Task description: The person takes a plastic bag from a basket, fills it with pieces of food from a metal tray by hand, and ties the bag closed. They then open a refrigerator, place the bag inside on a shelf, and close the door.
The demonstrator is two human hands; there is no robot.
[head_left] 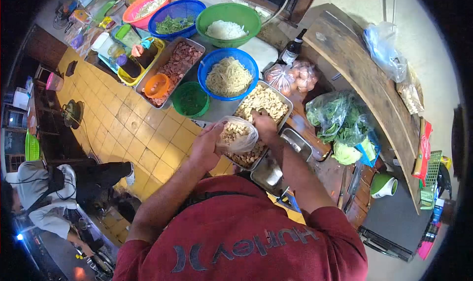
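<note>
My left hand (209, 142) grips a clear plastic bag (242, 142) by its side, fingers closed on it. Pale diced pieces (234, 131) show inside the bag's open mouth. My right hand (265, 126) reaches down into a metal tray (290, 105) filled with the same kind of diced pieces (261, 99). Its fingers are bent into the pieces, their tips partly buried. The bag sits over the tray's near left part, where browner pieces (245, 158) lie. A blue basket of noodles (228, 77) stands just beyond the tray.
Left of the tray are a green basket (191, 99) and a long meat tray (201, 48) holding an orange bowl (157, 86). At right lie bagged eggs (299, 78), leafy greens (340, 116), a cabbage (346, 153) and knives (353, 187). Another person (54, 194) is at lower left.
</note>
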